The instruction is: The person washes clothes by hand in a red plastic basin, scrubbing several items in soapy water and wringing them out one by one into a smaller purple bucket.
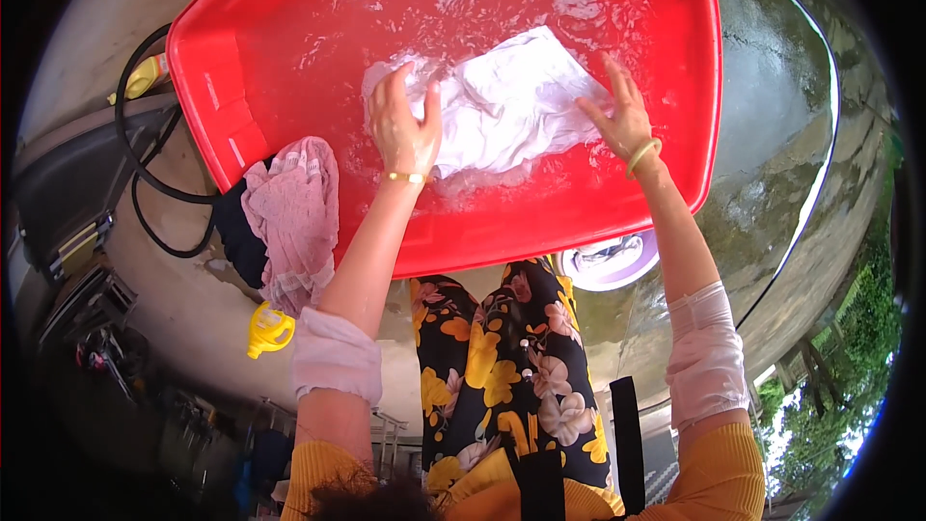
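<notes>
A wet white cloth garment (pixel 517 105) lies spread and wrinkled in the water of a large red plastic tub (pixel 448 242). My left hand (pixel 405 123), with a gold-coloured bracelet at the wrist, is at the garment's left end, fingers apart. On the opposite side, my right hand (pixel 623 116) hovers by the garment's right corner, its thumb and fingers spread; a pale bangle circles that wrist. Neither hand grips the fabric. Whether the fingertips touch it I cannot tell. Part of the garment's left end sits under rippling water.
A pink towel (pixel 293 217) and dark cloth (pixel 242 235) hang over the tub's left rim. Yellow bottles (pixel 271 329) stand on the floor. A black hose (pixel 137 166) curls at left. A purple-rimmed basin (pixel 615 264) sits below the near edge. Water wets the concrete floor (pixel 767 87).
</notes>
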Demonstrator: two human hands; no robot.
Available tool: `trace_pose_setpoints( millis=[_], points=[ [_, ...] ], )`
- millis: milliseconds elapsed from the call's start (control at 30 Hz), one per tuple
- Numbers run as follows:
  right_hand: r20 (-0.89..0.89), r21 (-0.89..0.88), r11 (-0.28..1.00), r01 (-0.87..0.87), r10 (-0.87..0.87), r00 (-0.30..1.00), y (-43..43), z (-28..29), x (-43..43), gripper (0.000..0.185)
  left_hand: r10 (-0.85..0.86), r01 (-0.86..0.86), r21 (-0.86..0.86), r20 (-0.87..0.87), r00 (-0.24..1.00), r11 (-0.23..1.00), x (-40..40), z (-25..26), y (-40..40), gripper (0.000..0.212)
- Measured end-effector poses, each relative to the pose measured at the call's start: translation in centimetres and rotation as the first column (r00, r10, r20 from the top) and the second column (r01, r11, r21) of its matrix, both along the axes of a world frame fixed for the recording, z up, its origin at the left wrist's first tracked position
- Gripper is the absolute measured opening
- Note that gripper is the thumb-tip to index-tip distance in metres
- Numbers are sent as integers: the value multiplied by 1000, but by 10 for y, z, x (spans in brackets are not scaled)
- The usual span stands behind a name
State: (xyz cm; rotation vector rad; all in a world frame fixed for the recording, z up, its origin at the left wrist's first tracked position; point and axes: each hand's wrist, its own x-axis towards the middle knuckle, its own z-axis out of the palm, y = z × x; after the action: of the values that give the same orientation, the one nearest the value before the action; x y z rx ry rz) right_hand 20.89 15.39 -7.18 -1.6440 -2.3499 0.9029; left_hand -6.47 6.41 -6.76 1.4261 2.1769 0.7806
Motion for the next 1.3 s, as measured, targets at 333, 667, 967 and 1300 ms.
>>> trace_pose_setpoints(
  millis=[333,667,967,1300],
  points=[
    [444,-602,796,-59,396,804,-5,-29,-114,30,-199,235,-691,133,971,683,-88,-177,-59,54],
    [-407,-879,473,-66,-668,624,-40,250,-121,50,165,-158,-130,49,985,979,39,-111,-69,45],
    [-717,-544,839,13,-473,511,-53,422,-79,50,186,-162,-431,658,-729,888,67,62,-4,54],
    [-485,-457,832,315,-530,696,-6,317,-39,38,561,-552,-310,739,373,774,-34,31,-5,49]
  ],
)
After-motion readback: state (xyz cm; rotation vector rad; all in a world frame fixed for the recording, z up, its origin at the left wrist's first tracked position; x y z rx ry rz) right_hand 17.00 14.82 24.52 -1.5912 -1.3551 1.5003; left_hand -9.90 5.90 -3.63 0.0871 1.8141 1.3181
